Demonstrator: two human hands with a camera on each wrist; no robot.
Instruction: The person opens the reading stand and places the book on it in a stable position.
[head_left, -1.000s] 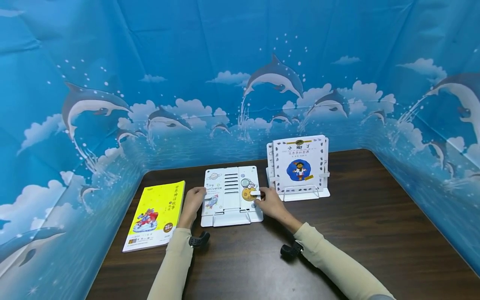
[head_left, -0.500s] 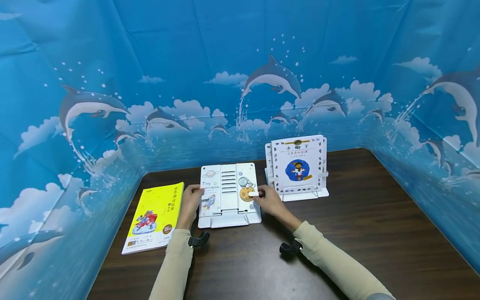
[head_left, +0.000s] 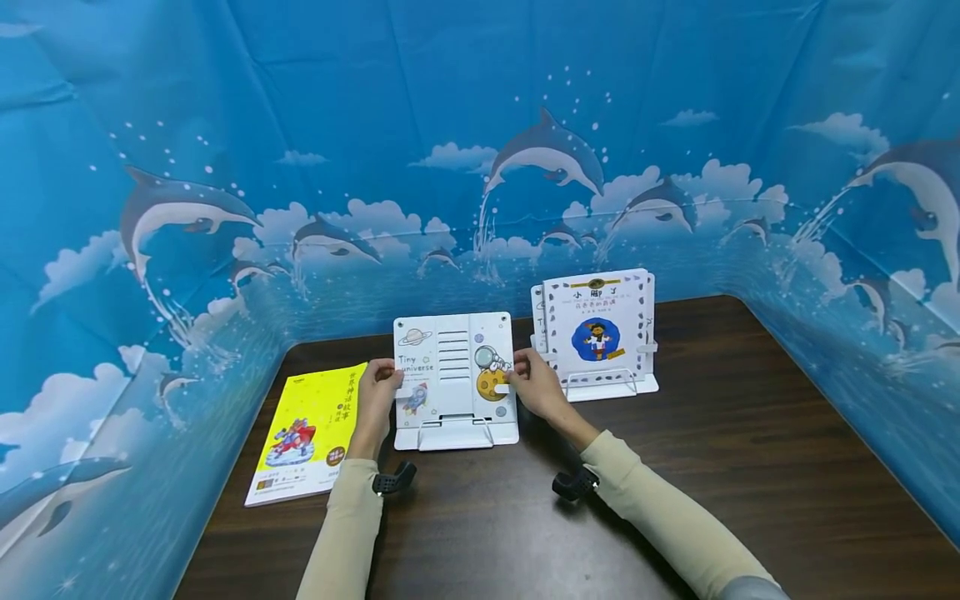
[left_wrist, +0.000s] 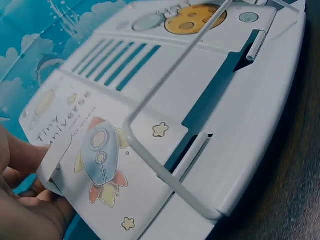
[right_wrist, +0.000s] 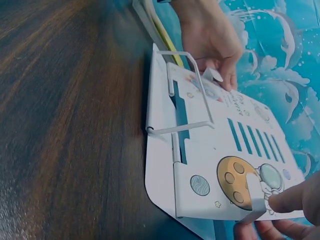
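A white book stand (head_left: 454, 392) printed "Tiny universe", with a rocket, a planet and an astronaut, stands on the table. Its back panel leans up from the flat base, and a wire bracket (left_wrist: 150, 160) crosses its front. My left hand (head_left: 377, 396) grips the panel's left edge, thumb in front by the small clip (left_wrist: 54, 157) and fingers behind. On the opposite edge my right hand (head_left: 542, 390) pinches the panel beside the other clip (right_wrist: 256, 197), its thumb on the printed side. What lies behind the panel is hidden in the head view.
Left of the stand, a yellow book (head_left: 311, 433) lies flat on the dark wooden table (head_left: 675, 467). To the right, a second white stand (head_left: 615, 389) holds a white picture book (head_left: 597, 312) upright. A blue dolphin-print backdrop (head_left: 420, 167) encloses the table's back and sides.
The stand's back panel has risen to a steeper tilt, with both hands on its edges. The stand has shifted slightly left. The books stay where they were.
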